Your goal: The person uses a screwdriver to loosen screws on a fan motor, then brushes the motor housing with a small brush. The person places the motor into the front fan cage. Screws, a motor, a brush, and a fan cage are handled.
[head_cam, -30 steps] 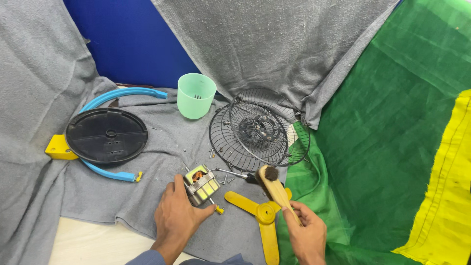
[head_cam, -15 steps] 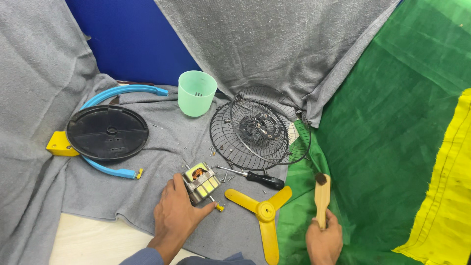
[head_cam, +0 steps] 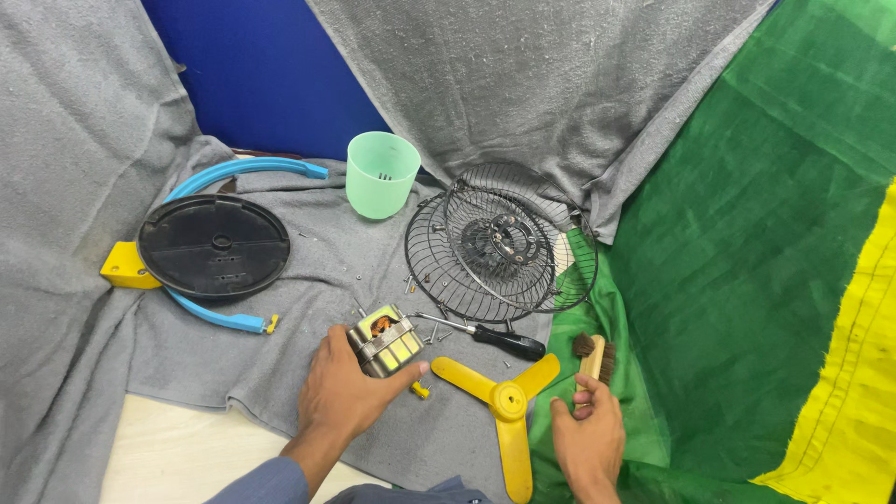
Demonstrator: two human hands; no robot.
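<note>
1. Small electric fan motor (head_cam: 385, 341), lower centre of frame, on the grey cloth (head_cam: 308, 299). I see my left hand (head_cam: 347, 392) closed round it from below, thumb reaching along its right side, fingers wrapped on the left.
2. Wooden-handled brush (head_cam: 594, 359), lower right of centre, lying on the green cloth (head_cam: 747, 280) with its bristles toward the top of the frame. My right hand (head_cam: 588, 439) sits at the handle's lower end, fingers curled and touching it; I cannot tell whether the grip is actually closed.
3. Yellow three-blade fan propeller (head_cam: 504, 406) lies flat between the two hands, one blade pointing down toward the bottom edge.
4. Black-handled screwdriver (head_cam: 485, 338) just above the propeller, tip pointing left toward the motor. Small loose screws (head_cam: 425, 280) scattered near it.
5. Wire fan guard (head_cam: 499, 247), centre of frame, tilted, straddling grey and green cloths.
6. Pale green plastic cup (head_cam: 381, 174) upright, upper centre.
7. Black round fan base disc (head_cam: 213, 245) at left, lying over a blue curved ring piece (head_cam: 245, 168); a yellow block (head_cam: 126, 266) touches its left edge.
8. Blue panel (head_cam: 271, 75) behind, upper left.
</note>
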